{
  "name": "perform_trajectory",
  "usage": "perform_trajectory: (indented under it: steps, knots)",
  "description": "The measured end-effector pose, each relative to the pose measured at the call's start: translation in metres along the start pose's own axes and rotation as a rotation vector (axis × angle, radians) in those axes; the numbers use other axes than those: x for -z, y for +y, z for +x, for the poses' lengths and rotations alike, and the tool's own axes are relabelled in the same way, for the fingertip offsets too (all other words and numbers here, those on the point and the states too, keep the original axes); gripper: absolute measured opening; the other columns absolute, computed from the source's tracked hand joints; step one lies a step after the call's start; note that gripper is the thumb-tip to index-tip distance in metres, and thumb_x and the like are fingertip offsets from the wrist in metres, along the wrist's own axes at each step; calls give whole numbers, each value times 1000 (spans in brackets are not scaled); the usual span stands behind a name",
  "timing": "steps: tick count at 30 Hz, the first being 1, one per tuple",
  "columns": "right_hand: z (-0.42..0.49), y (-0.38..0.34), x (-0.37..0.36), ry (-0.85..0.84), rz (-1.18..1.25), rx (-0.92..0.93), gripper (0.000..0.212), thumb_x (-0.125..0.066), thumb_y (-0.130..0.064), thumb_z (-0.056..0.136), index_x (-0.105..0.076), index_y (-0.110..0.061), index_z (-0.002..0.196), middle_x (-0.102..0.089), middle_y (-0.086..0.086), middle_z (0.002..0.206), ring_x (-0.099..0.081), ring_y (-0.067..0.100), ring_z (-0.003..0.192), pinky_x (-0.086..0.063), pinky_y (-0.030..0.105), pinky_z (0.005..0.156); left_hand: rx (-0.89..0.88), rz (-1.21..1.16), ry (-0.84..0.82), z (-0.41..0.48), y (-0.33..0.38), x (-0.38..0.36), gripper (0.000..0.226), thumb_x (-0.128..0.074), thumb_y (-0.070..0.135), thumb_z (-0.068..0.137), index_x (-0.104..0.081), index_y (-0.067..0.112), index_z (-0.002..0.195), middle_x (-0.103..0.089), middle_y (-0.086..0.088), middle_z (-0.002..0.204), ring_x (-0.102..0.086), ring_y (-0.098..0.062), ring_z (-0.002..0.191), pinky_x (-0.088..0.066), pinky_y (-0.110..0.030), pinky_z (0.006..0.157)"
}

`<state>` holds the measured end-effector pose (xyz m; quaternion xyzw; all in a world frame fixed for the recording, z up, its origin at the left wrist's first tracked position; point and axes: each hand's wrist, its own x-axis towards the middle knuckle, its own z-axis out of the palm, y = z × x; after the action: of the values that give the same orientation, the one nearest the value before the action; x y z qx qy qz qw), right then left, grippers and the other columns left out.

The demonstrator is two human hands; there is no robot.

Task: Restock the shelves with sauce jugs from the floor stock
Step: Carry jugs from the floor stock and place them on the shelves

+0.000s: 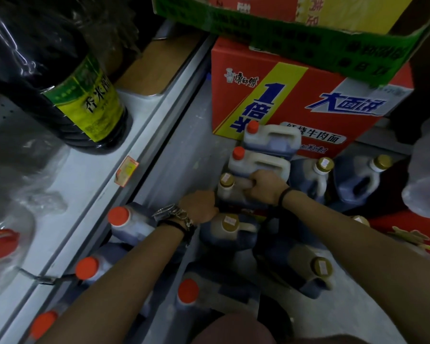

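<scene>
- Fingers (255, 181) of the right hand (265, 188) are curled round the top handle of a gold-capped sauce jug (230, 198). This jug stands on the floor (179, 145) among the other jugs, beside the shelf.
- The left hand (200, 206) lies against the left side of the same jug. Its fingertips are hidden from me, so I cannot tell whether it grips or only touches.
- I see metal bracelets (171, 212) on the left wrist and a black band (284, 194) on the right wrist.
- Just behind the held jug stands a white red-capped jug (261, 166), and behind it a second red-capped jug (273, 137), close against a red instant-noodle carton (308, 103).
- A green cardboard tray (308, 33) sits on top of this carton.
- More gold-capped jugs are around: one just beside the left wrist (230, 234), two to the right of the held jug (315, 180), and a tilted one nearer to me (308, 269).
- The shelf (85, 182) on the left carries a large dark bottle (90, 103) with a green-yellow label. A price tag (126, 171) is stuck on its front edge.
- Below this edge I see a row of orange-capped jugs (132, 227).
</scene>
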<state>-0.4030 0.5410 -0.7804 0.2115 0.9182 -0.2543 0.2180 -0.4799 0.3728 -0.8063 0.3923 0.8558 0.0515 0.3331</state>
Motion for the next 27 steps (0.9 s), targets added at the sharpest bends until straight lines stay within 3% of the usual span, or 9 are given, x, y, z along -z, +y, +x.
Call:
perform_trajectory:
  steps: [4,7,10,14,19,22,27]
  knots:
    - [-8,-11,21,70,-25,57,23,-62,-27,85,-53,-17,66,-56,4,74,-52,21,72,-38,27,59,-7,-70,24,4,-9,-3,16,-57,26,91,-55,10,92,-64,-10,103,-61,-24,92,-46,-31,75]
    - [-13,-23,40,126,-35,92,32,-61,-27,85,-45,-17,59,-47,1,61,-47,19,59,-34,25,50,-79,-272,86,9,-16,-3,69,-67,47,70,-50,11,126,-59,-8,123,-58,-24,111,-47,-40,97]
    - [-20,-36,57,189,-74,126,32,-61,-31,85,-48,-15,60,-48,3,60,-46,19,56,-33,26,51,-184,-436,163,1,-15,7,101,-80,51,62,-33,17,144,-42,6,143,-43,-10,128,-32,-32,112]
    - [-37,-55,76,259,-119,190,27,-60,-31,84,-64,-4,79,-58,8,71,-55,25,70,-39,30,58,-201,-704,132,-13,-19,27,115,-85,46,51,-25,20,146,-42,1,146,-44,-14,131,-38,-40,110]
    - [-55,-75,94,311,-205,240,21,-58,-31,81,-60,-15,67,-58,2,68,-56,23,70,-35,27,55,-191,-758,67,-25,-22,47,119,-91,28,53,-19,19,147,-47,1,141,-48,-17,129,-42,-42,106]
    - [-60,-80,102,341,-217,243,18,-58,-30,80,-63,-15,72,-61,2,70,-57,23,72,-38,27,60,-210,-776,88,-28,-21,50,123,-91,40,45,-23,19,145,-49,0,139,-50,-15,126,-44,-45,105]
    - [-68,-86,105,358,-241,250,18,-56,-30,81,-59,-17,69,-61,3,72,-56,23,73,-38,29,62,-243,-865,182,-33,-14,53,113,-90,40,44,-36,15,140,-55,-2,134,-54,-16,122,-47,-43,102]
